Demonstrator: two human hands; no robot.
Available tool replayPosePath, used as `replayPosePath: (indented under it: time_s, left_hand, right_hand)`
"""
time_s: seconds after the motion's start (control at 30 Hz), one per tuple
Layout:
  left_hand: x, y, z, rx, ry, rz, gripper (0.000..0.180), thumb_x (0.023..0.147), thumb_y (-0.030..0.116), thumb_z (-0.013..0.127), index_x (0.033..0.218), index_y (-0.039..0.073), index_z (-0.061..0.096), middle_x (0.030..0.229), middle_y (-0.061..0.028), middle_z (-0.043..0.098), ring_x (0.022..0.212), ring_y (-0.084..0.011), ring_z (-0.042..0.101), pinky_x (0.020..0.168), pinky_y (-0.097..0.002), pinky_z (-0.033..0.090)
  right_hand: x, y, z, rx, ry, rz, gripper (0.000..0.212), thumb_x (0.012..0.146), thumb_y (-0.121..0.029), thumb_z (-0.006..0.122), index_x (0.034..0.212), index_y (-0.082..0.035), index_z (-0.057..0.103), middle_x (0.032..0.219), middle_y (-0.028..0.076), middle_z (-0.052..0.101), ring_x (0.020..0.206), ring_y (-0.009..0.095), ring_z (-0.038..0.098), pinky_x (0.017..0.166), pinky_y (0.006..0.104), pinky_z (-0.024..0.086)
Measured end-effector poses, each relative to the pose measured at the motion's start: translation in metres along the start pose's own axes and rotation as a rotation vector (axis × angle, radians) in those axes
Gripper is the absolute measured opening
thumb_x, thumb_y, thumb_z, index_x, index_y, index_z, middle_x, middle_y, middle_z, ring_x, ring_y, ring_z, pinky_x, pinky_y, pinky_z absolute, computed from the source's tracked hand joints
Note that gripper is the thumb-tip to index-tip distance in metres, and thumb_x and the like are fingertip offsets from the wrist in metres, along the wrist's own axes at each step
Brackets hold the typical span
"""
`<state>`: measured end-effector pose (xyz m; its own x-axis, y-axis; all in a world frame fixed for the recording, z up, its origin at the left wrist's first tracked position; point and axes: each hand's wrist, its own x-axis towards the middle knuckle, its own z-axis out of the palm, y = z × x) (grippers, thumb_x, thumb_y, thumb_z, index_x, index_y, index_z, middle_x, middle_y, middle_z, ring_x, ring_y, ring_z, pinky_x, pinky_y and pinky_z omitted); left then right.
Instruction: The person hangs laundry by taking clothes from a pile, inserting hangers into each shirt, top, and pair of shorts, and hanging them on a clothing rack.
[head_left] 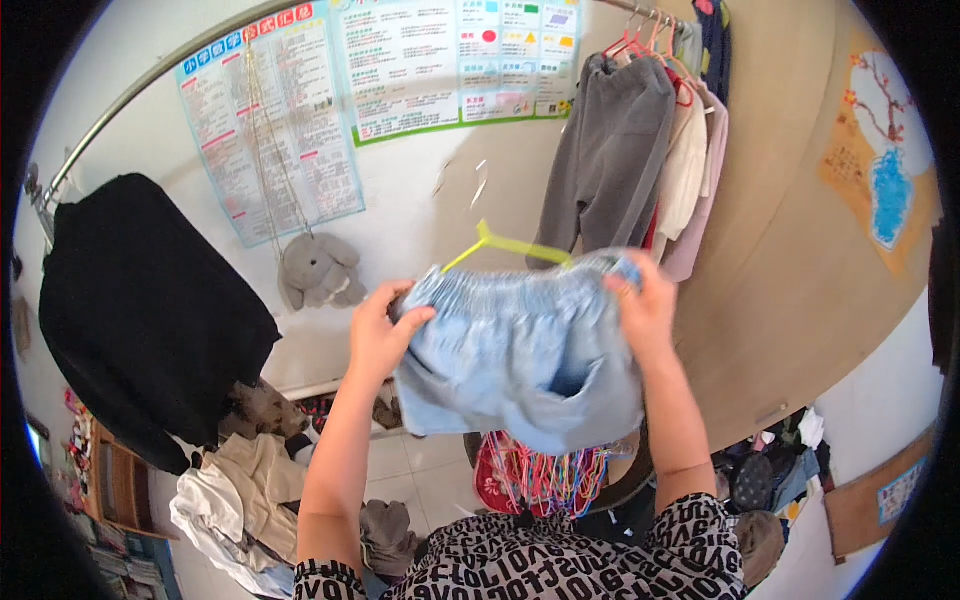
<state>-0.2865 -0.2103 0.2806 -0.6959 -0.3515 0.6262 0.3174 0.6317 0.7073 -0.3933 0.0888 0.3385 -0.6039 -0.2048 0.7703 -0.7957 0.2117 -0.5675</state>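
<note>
Light blue denim shorts (510, 350) with a gathered elastic waistband hang between my two raised hands. My left hand (385, 325) pinches the left end of the waistband, thumb in front. At the other end, my right hand (640, 300) grips the waistband, slightly blurred. A yellow-green hanger (500, 243) sticks up from inside the waist, its top above the band and its lower part hidden by the cloth. One pocket opening gapes on the right side of the shorts.
A metal rail (140, 90) runs overhead. On it hang a black garment (140, 310) at left, a grey plush rabbit (318, 270) and grey trousers (612, 150) at right. Below are colourful hangers (545, 475) and a clothes pile (245, 490).
</note>
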Motion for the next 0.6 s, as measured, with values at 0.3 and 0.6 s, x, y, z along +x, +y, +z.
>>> replayPosePath:
  time_s: [0.3,0.6]
  left_hand:
    - [0.118,0.027,0.093,-0.420,-0.193,-0.162,0.025,0.084,0.008,0.060,0.108,0.002,0.060,0.087,-0.0062,0.065,0.071,-0.0117,0.060,0.065,-0.0264,0.049]
    - [0.164,0.086,0.114,-0.322,-0.190,-0.150,0.025,0.087,0.009,0.058,0.110,0.001,0.060,0.087,-0.0043,0.061,0.069,-0.0115,0.059,0.065,-0.0255,0.048]
  right_hand:
    - [0.195,-0.001,-0.077,-0.472,0.534,-0.135,0.025,0.085,-0.028,0.061,0.093,-0.005,0.061,0.081,0.017,0.065,0.077,0.035,0.063,0.069,0.0403,0.048]
    - [0.275,0.026,-0.046,-0.869,0.521,0.011,0.035,0.087,-0.042,0.052,0.089,-0.008,0.056,0.084,0.022,0.064,0.082,0.045,0.060,0.069,0.0531,0.047]
